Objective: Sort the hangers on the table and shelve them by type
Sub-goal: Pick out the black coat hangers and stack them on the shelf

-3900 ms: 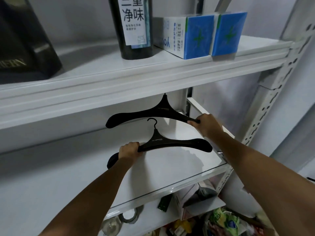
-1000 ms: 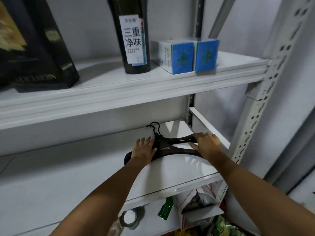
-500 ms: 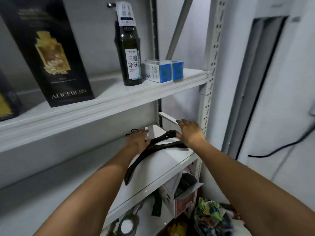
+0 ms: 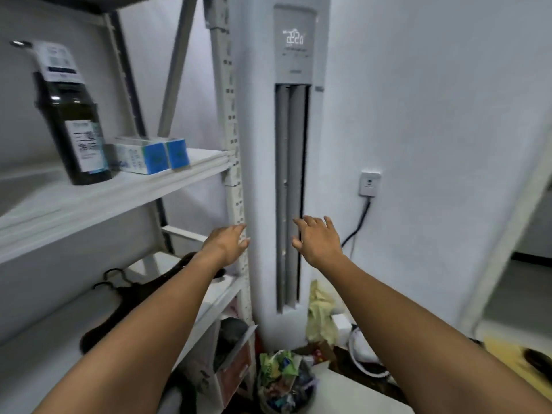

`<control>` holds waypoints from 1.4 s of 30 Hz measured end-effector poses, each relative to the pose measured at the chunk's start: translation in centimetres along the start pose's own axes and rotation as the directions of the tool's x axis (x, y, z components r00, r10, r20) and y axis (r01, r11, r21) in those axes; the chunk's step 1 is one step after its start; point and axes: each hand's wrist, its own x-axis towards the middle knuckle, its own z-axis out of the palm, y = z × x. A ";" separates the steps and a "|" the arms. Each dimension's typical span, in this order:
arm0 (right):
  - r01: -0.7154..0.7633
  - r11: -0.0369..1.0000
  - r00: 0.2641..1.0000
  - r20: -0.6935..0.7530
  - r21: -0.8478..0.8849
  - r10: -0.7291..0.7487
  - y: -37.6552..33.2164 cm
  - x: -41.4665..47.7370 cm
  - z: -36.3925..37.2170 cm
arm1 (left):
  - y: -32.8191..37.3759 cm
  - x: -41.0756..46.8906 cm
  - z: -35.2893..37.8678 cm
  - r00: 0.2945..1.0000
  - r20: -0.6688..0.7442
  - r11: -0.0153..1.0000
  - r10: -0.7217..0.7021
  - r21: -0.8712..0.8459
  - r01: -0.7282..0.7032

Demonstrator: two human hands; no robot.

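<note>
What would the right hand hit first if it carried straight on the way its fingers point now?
Probably the standing air conditioner, near its vertical vent: the right hand is spread open before it, fingers aimed forward and up. Nothing shows between them, though depth is unclear.

Up on my left a dark bottle [image 4: 74,130] stands upright, with two blue-and-white boxes [image 4: 149,158] just beside it on its right. Straight ahead of me is a tall white air conditioner [image 4: 294,204], its display [image 4: 293,40] lit. A wall socket [image 4: 369,183] sits to its right, a black cable [image 4: 358,222] hanging from it. Down by its foot I see a yellow bag [image 4: 321,318] and a heap of wrappers [image 4: 280,380].
</note>
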 end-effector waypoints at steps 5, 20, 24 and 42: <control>-0.237 0.971 0.971 0.012 -0.035 0.237 9.6 -6.8 -1.1 | 10.5 0.9 1.2 0.975 0.019 0.975 0.222 0.016 -0.223; -0.746 0.653 0.658 0.006 -0.130 0.753 28.8 -31.1 -5.8 | 39.5 -2.6 6.1 0.777 -0.001 0.772 0.630 -0.114 -0.626; -0.835 0.527 0.534 -0.005 -0.158 0.845 31.5 -36.3 -6.4 | 45.4 -3.8 7.0 0.696 -0.006 0.690 0.718 -0.128 -0.713; -0.991 0.069 0.068 0.006 -0.115 0.998 41.2 -42.1 -1.2 | 66.4 -0.9 16.8 0.275 0.117 0.293 0.954 -0.179 -0.939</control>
